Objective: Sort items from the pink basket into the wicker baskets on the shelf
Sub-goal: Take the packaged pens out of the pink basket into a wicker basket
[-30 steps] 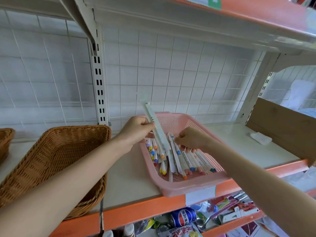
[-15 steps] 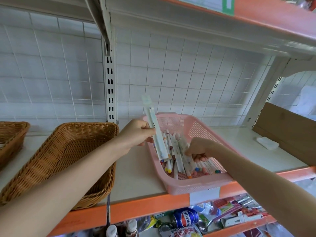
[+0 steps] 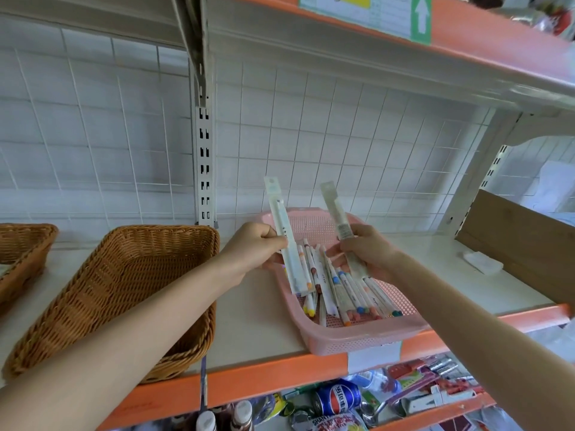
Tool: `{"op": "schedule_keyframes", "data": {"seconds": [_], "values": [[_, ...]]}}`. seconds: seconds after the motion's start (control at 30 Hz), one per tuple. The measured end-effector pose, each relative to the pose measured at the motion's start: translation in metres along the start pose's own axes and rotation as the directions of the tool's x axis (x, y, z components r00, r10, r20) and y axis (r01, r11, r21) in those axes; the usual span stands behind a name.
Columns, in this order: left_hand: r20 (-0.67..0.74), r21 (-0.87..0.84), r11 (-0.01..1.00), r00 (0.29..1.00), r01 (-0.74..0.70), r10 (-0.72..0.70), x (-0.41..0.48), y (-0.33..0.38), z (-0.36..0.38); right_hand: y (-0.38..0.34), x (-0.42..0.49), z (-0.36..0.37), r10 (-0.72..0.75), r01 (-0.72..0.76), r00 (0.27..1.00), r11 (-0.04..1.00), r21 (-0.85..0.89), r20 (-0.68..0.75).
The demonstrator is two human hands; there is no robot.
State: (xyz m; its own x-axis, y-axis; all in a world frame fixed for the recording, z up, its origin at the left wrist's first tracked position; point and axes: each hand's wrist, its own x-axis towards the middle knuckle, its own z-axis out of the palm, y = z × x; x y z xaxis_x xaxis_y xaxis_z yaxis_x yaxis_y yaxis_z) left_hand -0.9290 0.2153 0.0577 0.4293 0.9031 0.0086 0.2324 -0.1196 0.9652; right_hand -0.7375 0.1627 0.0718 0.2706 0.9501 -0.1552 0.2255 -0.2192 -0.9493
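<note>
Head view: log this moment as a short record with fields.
left hand: grips a packaged pen, tilted, over the pink basket's left edge
right hand: grips a second packaged pen above the basket
pink basket: on the shelf, holds many pens
nearest wicker basket: left of the pink basket, apart from it
far wicker basket: cut off at the left edge
task state: neither held pen in a wicker basket yet

My left hand (image 3: 252, 247) and my right hand (image 3: 367, 253) are bare — both forearms (image 3: 149, 309) also, bare along all their visible length.
</note>
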Motion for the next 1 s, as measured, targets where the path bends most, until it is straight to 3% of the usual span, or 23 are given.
{"op": "schedule_keyframes", "data": {"seconds": [0.17,0.33,0.47,0.57,0.87,1.0], "values": [[-0.106,-0.066,0.998,0.994,-0.015,0.008,-0.005,0.000,-0.026,-0.026,-0.008,0.036,-0.051,0.050,0.999,0.998,-0.040,-0.020],[-0.186,-0.076,0.997,0.982,-0.003,-0.011,-0.022,-0.012,-0.078,-0.054,-0.012,0.095,0.013,-0.015,0.983,1.000,0.005,0.182],[-0.207,-0.027,0.998,0.977,0.050,-0.054,-0.050,-0.034,-0.138,-0.068,-0.017,0.160,-0.091,0.136,0.953,0.981,-0.140,0.289],[-0.252,-0.015,0.998,0.965,0.067,-0.068,-0.077,-0.052,-0.193,-0.077,-0.019,0.220,-0.095,0.130,0.935,0.988,-0.083,0.343],[-0.508,0.060,0.972,0.845,0.228,-0.167,-0.150,-0.115,-0.363,-0.102,-0.010,0.387,-0.076,0.120,0.891,0.990,-0.071,0.449],[-0.549,0.032,0.968,0.814,0.249,-0.191,-0.172,-0.135,-0.409,-0.108,-0.006,0.446,-0.012,0.075,0.880,0.991,-0.114,0.474]]}}
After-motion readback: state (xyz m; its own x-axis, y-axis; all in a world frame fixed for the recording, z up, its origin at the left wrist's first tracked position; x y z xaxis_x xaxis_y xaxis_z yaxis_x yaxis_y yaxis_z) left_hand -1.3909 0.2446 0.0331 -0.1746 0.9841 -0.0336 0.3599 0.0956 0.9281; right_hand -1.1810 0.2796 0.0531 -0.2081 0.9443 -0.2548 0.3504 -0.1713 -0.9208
